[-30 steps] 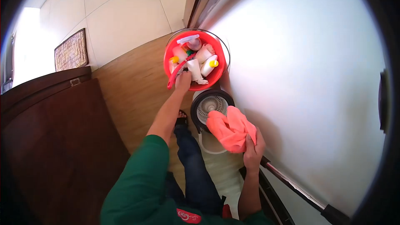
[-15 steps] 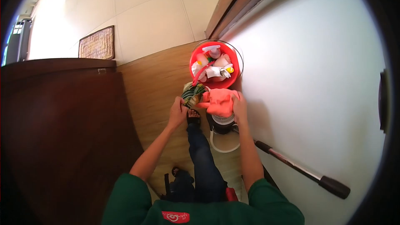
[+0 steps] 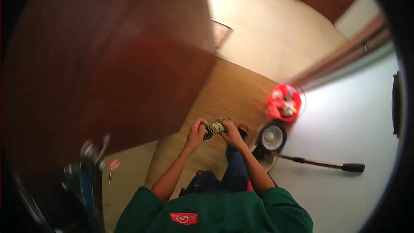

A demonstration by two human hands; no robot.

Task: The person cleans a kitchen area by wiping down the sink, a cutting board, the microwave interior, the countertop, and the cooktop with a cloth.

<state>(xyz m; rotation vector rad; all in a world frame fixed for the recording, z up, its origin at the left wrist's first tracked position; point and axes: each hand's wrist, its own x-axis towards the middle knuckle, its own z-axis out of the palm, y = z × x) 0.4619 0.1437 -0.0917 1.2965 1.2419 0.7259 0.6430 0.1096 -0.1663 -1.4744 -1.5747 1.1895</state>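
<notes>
A patterned cloth (image 3: 214,128), dark green and pale yellow, is bunched between my two hands. My left hand (image 3: 196,134) is closed on its left end. At the other end, my right hand (image 3: 232,134) pinches the cloth. Ahead and to the right stands a red bucket (image 3: 298,99) filled with white, pink and yellow items. A coral-coloured, glove-like piece (image 3: 273,111) hangs at the bucket's near left side; blur hides its details.
Right of my feet is a round dark device with a pale grille (image 3: 272,136). A rod with a black handle (image 3: 353,168) leans by the white wall. A dark brown door (image 3: 129,60) fills the left; a mat (image 3: 221,32) lies beyond it.
The coral piece has left my right hand and is now at the bucket. My right hand has joined my left on the patterned cloth. My view has turned left.
</notes>
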